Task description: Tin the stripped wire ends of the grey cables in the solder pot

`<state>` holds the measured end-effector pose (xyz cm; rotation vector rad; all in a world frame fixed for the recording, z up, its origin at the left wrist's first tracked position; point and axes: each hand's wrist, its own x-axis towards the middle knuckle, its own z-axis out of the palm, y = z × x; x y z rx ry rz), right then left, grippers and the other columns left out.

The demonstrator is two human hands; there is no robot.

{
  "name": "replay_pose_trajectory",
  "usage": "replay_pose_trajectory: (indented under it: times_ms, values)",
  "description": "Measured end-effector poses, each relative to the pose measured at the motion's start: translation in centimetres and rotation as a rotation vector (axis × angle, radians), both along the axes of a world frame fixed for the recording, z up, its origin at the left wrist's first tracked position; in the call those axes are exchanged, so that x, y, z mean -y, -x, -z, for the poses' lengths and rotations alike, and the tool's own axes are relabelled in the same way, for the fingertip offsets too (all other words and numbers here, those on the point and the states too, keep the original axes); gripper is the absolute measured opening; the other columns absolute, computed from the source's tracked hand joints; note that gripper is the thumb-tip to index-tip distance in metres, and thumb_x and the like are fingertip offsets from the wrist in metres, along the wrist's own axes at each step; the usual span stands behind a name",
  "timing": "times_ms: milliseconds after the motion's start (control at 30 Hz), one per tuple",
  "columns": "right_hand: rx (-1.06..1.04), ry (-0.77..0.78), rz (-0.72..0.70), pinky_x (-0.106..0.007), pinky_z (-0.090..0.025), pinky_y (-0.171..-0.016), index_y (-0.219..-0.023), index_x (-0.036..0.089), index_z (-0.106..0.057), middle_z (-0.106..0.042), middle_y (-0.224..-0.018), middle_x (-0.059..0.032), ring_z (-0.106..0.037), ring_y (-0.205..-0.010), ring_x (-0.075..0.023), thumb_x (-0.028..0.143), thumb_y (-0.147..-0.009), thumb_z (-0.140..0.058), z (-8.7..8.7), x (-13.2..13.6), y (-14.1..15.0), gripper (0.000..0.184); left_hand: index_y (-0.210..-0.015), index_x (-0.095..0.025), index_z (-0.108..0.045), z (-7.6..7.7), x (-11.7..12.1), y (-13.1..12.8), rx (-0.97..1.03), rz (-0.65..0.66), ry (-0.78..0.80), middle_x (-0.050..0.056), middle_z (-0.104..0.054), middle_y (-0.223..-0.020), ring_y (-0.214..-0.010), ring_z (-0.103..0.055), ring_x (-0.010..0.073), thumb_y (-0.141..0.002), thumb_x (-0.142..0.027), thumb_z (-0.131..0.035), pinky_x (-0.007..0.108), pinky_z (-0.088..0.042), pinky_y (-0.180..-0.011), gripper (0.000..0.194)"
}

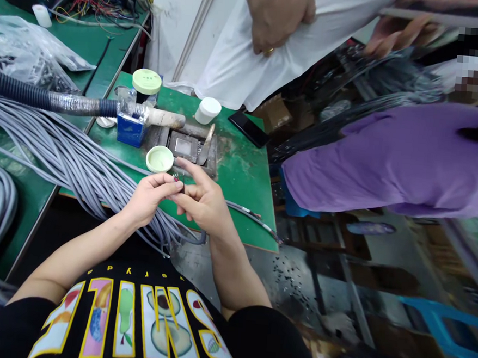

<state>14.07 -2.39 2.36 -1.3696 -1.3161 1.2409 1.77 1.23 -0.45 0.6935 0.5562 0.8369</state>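
Note:
Over the green bench's front edge my two hands meet fingertip to fingertip. My left hand (153,195) is closed, its thumb and index finger pinching the thin wire ends (176,178), which look reddish and dark. On the right, my right hand (204,201) has its thumb and bent fingers at the same wires, with the index finger stretched forward. My fingers hide most of the wires. Just beyond lies a shallow pale-green dish (159,159). Behind it is a metal pot with a square silvery surface (186,147), and a flat scraper-like strip (206,145) rests at its right.
Grey cables (100,172) run in a thick bundle from the left under my hands. A ribbed hose (28,92) ends in a nozzle beside a blue box (129,130). A white jar (207,111) and black phone (248,129) lie behind. People stand opposite and at right.

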Motion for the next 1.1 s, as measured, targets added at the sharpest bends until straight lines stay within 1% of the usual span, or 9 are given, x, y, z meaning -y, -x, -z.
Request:
replay_pose_trajectory:
  times_ms: [133,233,300,367,433,633,767,1000,1100]
  values:
    - [-0.027,0.021,0.015,-0.021,-0.034,-0.035,-0.126,0.022,-0.050,-0.049,-0.042,0.0132,-0.048,-0.036,-0.0096,0.028,-0.072,-0.069,0.1,0.0,-0.1,0.058,-0.058,-0.015,-0.056,0.2,0.0,0.0,-0.013,-0.038,0.019,-0.004,-0.057,-0.049,-0.041,-0.055,0.0106,-0.055,-0.039,-0.084,0.024,-0.044,-0.042,0.037]
    - [-0.012,-0.020,0.088,-0.020,-0.038,-0.037,-0.102,0.021,-0.056,-0.053,-0.045,0.0112,-0.050,-0.037,-0.0092,0.031,-0.070,-0.071,0.2,0.0,0.0,0.037,-0.058,-0.015,-0.059,0.5,-0.2,0.2,-0.051,-0.113,0.054,-0.005,-0.058,-0.053,-0.047,-0.052,0.0072,-0.053,-0.033,-0.085,0.022,-0.044,-0.047,0.032]
    - [0.027,-0.058,0.152,-0.020,-0.040,-0.039,-0.085,0.020,-0.056,-0.057,-0.047,0.0087,-0.050,-0.037,-0.0085,0.035,-0.070,-0.072,0.3,0.1,0.0,0.027,-0.059,-0.014,-0.060,0.7,-0.2,0.2,-0.071,-0.147,0.060,-0.004,-0.058,-0.054,-0.050,-0.052,0.0059,-0.053,-0.031,-0.085,0.020,-0.044,-0.051,0.031]
    - [0.056,-0.087,0.196,-0.021,-0.040,-0.039,-0.074,0.020,-0.056,-0.057,-0.047,0.0068,-0.050,-0.038,-0.0086,0.038,-0.070,-0.072,0.3,0.1,0.1,0.024,-0.060,-0.014,-0.061,0.9,-0.2,0.2,-0.081,-0.159,0.047,-0.004,-0.059,-0.055,-0.052,-0.053,0.0055,-0.054,-0.032,-0.084,0.019,-0.044,-0.053,0.030]
    - [0.071,-0.103,0.211,-0.021,-0.041,-0.039,-0.069,0.020,-0.055,-0.057,-0.048,0.0055,-0.051,-0.039,-0.0090,0.040,-0.071,-0.070,0.3,0.1,0.1,0.025,-0.061,-0.014,-0.061,1.0,-0.2,0.2,-0.087,-0.158,0.036,-0.004,-0.059,-0.055,-0.052,-0.053,0.0056,-0.055,-0.033,-0.084,0.019,-0.043,-0.054,0.030]
    - [0.066,-0.121,0.215,-0.021,-0.041,-0.040,-0.068,0.020,-0.057,-0.057,-0.049,0.0042,-0.049,-0.039,-0.0082,0.038,-0.076,-0.064,0.4,0.1,0.0,0.021,-0.059,-0.014,-0.062,0.9,-0.2,0.2,-0.061,-0.147,0.064,-0.004,-0.060,-0.055,-0.053,-0.052,0.0057,-0.052,-0.035,-0.087,0.020,-0.042,-0.056,0.033]
    - [0.021,-0.126,0.214,-0.021,-0.040,-0.040,-0.070,0.020,-0.057,-0.057,-0.050,0.0042,-0.049,-0.039,-0.0081,0.038,-0.077,-0.064,0.5,0.1,0.0,0.021,-0.060,-0.015,-0.063,1.0,-0.2,0.2,-0.048,-0.140,0.093,-0.004,-0.061,-0.057,-0.053,-0.053,0.0064,-0.049,-0.038,-0.088,0.021,-0.043,-0.057,0.036]
    - [-0.033,-0.122,0.191,-0.020,-0.039,-0.039,-0.069,0.020,-0.056,-0.056,-0.050,0.0046,-0.048,-0.039,-0.0074,0.038,-0.077,-0.066,0.7,-0.1,-0.1,0.022,-0.063,-0.015,-0.062,1.3,-0.2,0.2,-0.051,-0.132,0.056,-0.004,-0.060,-0.055,-0.053,-0.054,0.0065,-0.055,-0.038,-0.085,0.021,-0.044,-0.056,0.034]
    - [-0.054,-0.103,0.193,-0.019,-0.038,-0.038,-0.068,0.019,-0.055,-0.055,-0.048,0.0054,-0.046,-0.038,-0.0065,0.037,-0.075,-0.066,0.7,-0.3,0.0,0.022,-0.062,-0.014,-0.062,1.2,-0.2,0.2,-0.042,-0.144,0.077,-0.004,-0.060,-0.055,-0.052,-0.054,0.0059,-0.052,-0.038,-0.087,0.019,-0.044,-0.055,0.036]
